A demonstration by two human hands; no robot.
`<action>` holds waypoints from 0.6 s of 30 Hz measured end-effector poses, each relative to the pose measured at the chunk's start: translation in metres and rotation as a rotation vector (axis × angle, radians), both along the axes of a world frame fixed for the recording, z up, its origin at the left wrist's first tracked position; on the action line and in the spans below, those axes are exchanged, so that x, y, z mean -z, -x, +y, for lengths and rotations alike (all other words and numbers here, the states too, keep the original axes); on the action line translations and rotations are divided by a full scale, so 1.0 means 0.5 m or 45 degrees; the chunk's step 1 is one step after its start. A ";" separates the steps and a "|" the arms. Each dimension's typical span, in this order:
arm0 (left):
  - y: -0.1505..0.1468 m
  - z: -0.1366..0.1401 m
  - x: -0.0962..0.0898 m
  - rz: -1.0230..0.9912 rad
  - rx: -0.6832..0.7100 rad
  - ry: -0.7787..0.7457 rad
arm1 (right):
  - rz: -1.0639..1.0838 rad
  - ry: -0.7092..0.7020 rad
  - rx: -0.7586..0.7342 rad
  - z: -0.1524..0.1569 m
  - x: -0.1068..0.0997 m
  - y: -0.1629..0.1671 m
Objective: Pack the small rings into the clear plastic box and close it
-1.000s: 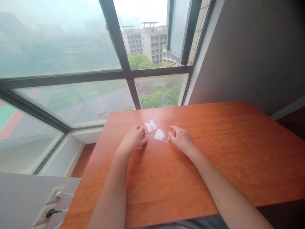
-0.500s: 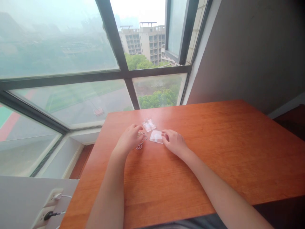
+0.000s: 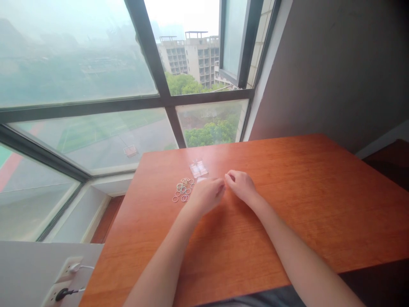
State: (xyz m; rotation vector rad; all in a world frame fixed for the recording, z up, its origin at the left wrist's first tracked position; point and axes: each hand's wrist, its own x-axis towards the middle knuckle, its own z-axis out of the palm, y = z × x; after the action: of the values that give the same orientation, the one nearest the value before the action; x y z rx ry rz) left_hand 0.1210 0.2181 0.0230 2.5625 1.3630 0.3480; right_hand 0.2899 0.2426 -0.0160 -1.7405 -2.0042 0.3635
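Note:
My left hand [image 3: 209, 194] is over the table with its fingers drawn together, just right of a loose cluster of small thin rings [image 3: 183, 187] in pale and greenish tones. Facing it, my right hand [image 3: 242, 186] is closed too, its fingertips almost meeting those of the left. Whatever lies between the fingers of either hand is hidden or too small to name. Behind the left hand a clear plastic case [image 3: 198, 169] rests on the table. A flat whitish clear piece [image 3: 201, 179] peeks out beside it, mostly covered by the left hand.
The wooden table [image 3: 287, 204] reaches a large window [image 3: 166, 102] at its far side and a grey wall [image 3: 326, 72] at the right. Low on the left, plugs sit in wall sockets [image 3: 65, 277].
My left hand has moved right, off the rings and in front of the flat clear piece, uncovering more rings. My right hand has shifted slightly right, away from that piece, its fingers now closed.

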 end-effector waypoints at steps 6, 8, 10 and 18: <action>-0.104 -0.043 0.070 -0.022 0.272 -0.048 | -0.128 0.059 0.018 0.014 0.002 -0.031; -0.100 -0.041 0.076 -0.032 0.300 -0.050 | -0.164 0.080 0.026 0.012 0.002 -0.027; -0.089 -0.035 0.075 -0.049 0.328 -0.050 | -0.200 0.119 0.043 0.010 0.001 -0.021; -0.079 -0.026 0.079 -0.120 0.334 -0.076 | -0.246 0.187 0.064 0.009 -0.005 -0.018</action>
State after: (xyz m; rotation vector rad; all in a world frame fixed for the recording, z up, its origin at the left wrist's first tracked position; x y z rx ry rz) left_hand 0.1607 0.2050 -0.0168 2.6917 0.9832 0.4612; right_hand 0.2987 0.2473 -0.0135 -1.9800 -2.1079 0.3456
